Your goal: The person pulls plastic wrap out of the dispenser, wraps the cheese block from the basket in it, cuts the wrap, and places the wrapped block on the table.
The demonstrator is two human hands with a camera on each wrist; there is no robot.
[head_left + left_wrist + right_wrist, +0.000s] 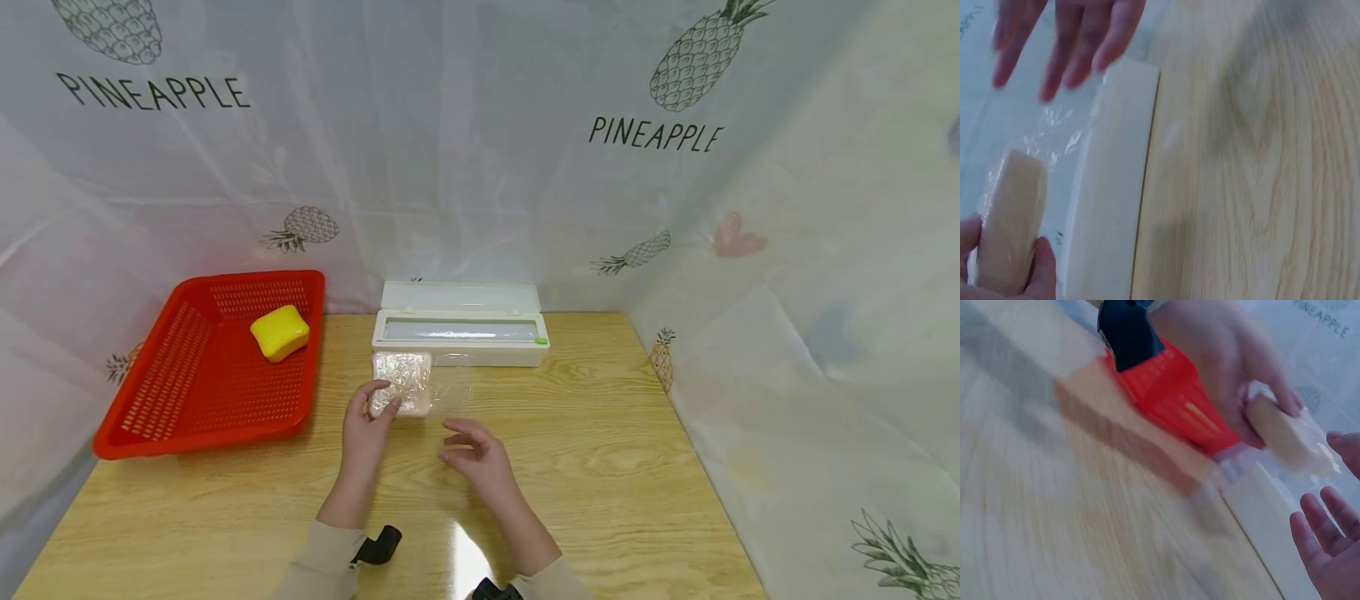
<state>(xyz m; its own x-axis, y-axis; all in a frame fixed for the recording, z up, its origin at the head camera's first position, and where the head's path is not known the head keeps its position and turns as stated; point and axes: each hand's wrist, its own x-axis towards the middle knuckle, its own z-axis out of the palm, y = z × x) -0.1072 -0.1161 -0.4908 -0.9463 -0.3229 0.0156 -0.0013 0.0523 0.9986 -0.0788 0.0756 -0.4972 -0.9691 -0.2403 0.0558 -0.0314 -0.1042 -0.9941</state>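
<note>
Head: L hand [365,423] pinches pale block [408,379] in clear film [452,387], nr side of white box [461,357] on counter [600,467]; R hand [480,462] loosely curved, holding nothing — red basket [217,404] w/ yellow block [280,333] left. L wrist: thumb & fingers grip pale block. R wrist: R hand just beside it, fingers relaxed.

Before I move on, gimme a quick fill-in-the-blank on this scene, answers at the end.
1. The film-wrapped block is held in the person's ____ hand.
2. The object lying in the red basket is ____ in colour.
3. The lid of the white box is not shut but ____.
4. The capitalised word printed on the backdrop is ____.

Missing words: left; yellow; open; PINEAPPLE.
</note>
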